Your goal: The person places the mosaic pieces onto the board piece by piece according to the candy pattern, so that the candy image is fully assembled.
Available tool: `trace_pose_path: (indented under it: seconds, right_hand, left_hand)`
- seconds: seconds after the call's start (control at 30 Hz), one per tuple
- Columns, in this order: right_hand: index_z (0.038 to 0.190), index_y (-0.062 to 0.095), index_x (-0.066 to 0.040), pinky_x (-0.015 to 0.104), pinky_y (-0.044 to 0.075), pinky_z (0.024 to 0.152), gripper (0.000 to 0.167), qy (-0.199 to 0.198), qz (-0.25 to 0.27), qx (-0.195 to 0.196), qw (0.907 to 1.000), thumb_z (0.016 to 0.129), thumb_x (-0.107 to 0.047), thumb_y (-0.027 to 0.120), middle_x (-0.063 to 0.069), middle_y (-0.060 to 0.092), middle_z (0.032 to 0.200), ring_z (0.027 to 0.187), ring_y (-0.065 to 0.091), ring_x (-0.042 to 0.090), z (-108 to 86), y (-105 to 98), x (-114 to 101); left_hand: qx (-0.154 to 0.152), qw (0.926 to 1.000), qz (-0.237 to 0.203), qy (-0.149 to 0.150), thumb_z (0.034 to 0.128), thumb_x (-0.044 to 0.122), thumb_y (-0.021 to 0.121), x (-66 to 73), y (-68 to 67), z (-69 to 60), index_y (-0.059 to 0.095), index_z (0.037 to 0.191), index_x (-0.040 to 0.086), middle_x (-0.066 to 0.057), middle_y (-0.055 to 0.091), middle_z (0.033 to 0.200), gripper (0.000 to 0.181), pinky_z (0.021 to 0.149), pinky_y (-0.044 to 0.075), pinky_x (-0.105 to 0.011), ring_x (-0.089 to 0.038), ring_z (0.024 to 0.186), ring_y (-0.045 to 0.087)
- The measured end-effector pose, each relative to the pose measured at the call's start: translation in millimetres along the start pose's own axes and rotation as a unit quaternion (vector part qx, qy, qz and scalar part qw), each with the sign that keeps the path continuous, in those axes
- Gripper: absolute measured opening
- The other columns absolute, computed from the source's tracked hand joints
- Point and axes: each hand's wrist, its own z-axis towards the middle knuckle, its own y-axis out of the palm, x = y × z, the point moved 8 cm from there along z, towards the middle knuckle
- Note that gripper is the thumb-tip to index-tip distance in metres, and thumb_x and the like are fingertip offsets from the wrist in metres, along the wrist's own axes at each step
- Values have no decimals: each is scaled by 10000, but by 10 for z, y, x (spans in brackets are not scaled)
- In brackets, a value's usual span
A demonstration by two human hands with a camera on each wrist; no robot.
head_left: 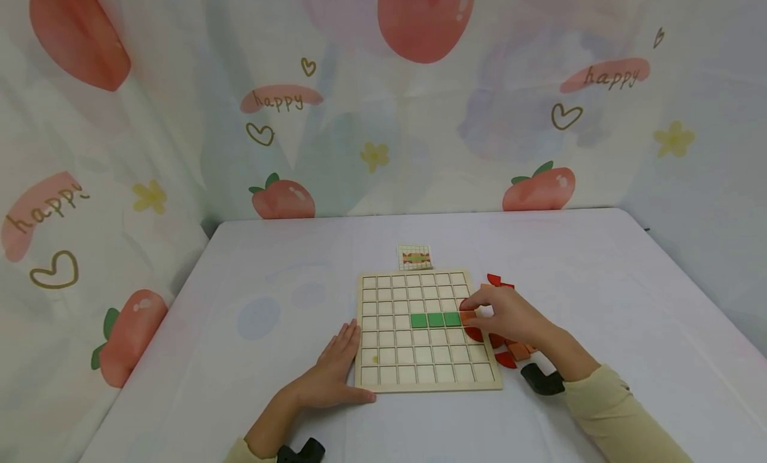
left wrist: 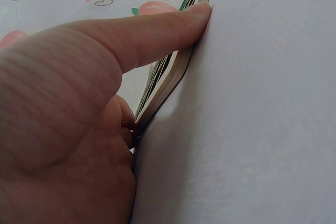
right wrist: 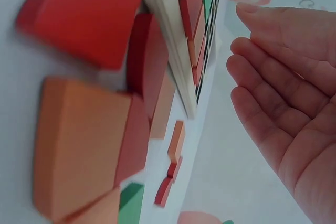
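Note:
A wooden grid board [head_left: 428,378] lies flat on the table. Three green square tiles [head_left: 435,320] form a row in it. At the right end of that row, an orange tile [right wrist: 192,51] stands between two red curved tiles [right wrist: 189,6]. My left hand [head_left: 332,370] rests against the board's left side, fingers extended, its thumb [left wrist: 163,30] touching the near edge by the corner. Over the board's right edge hovers my right hand [head_left: 509,313], partly covering the orange tile in the head view. Its fingers are loosely bent, with nothing visible between them in the right wrist view.
Loose red and orange blocks [head_left: 518,350] lie right of the board, partly under my right forearm; a green piece [right wrist: 131,203] is among them. Behind the board sits a small pattern card [head_left: 416,257]. A printed curtain [head_left: 419,130] borders the white table [head_left: 287,263].

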Motion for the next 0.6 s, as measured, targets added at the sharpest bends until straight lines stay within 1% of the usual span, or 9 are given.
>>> trace_pose_path:
  seconds: [0.17,0.23,0.3,0.47,0.6]
  right_hand:
    - [1017,682,-33,385,504,759,255,-75,0,61,10000,767,-51,729,23,664,951,909,603,240,-54,-46,29]
    - [1014,680,-29,382,506,754,245,-41,11,46,10000,774,-51,724,28,661,948,897,600,236,-66,-52,38]
    - [1016,681,-30,386,504,754,237,109,1,33,9999,783,-61,717,28,659,947,891,593,232,-83,-59,64]
    - [1046,672,-36,414,494,777,253,634,-81,60,9979,808,-116,706,32,651,980,931,570,249,-142,-98,143]
    - [1064,662,-29,424,492,787,273,716,-112,47,9974,811,-123,704,55,645,1003,953,565,270,-179,-122,155]
  left_hand:
    - [-11,10000,-22,-22,725,509,707,23,-9,-5,45,1459,-13,-134,-20,1524,1118,1081,36,-465,-239,1378,-79]
    - [-9,10000,-28,-13,727,501,709,30,-15,-8,44,1458,-15,-138,-19,1523,1115,1081,34,-466,-242,1378,-79]
    - [-13,10000,-35,-5,729,499,707,34,-16,-11,43,1458,-16,-141,-20,1522,1113,1081,30,-465,-244,1378,-80]
    - [-37,10000,8,-33,728,521,698,23,-6,-10,41,1460,-10,-132,-23,1524,1117,1082,32,-462,-240,1378,-80]
    - [-33,10000,1,-32,726,525,698,15,0,-3,39,1462,-4,-124,-24,1525,1121,1082,34,-464,-237,1378,-80]
